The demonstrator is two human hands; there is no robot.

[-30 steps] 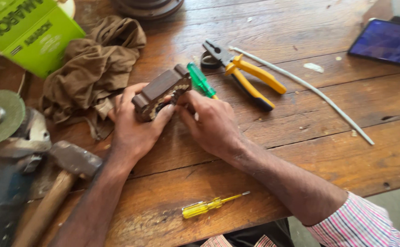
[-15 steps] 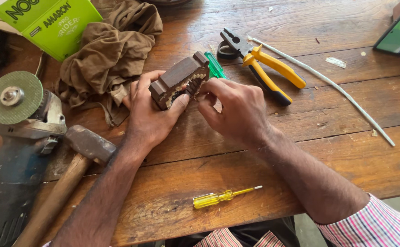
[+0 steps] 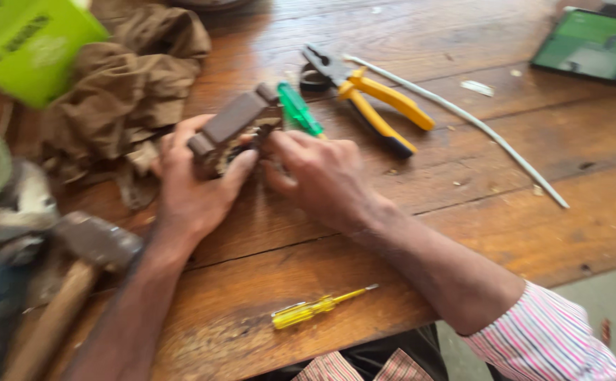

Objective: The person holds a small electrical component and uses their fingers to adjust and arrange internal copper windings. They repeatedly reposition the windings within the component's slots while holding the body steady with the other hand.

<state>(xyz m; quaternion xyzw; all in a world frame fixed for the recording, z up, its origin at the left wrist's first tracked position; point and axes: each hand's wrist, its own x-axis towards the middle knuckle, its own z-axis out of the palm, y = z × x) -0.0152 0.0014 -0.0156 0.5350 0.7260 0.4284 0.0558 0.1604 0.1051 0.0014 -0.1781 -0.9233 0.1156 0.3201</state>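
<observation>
Brown block (image 3: 232, 127) held over scuffed wooden table (image 3: 463, 233).

1. A green box (image 3: 29, 46), a cardboard package with pale lettering on its face, is seen at the eleven o'clock corner of the wooden table (image 3: 463, 233). It is tilted, cut off by the picture's edge, and is blurred.

2. A flat rectangular device with a lit green screen (image 3: 593, 46) in a dark frame is laid at the one o'clock corner, well apart from the box.
</observation>
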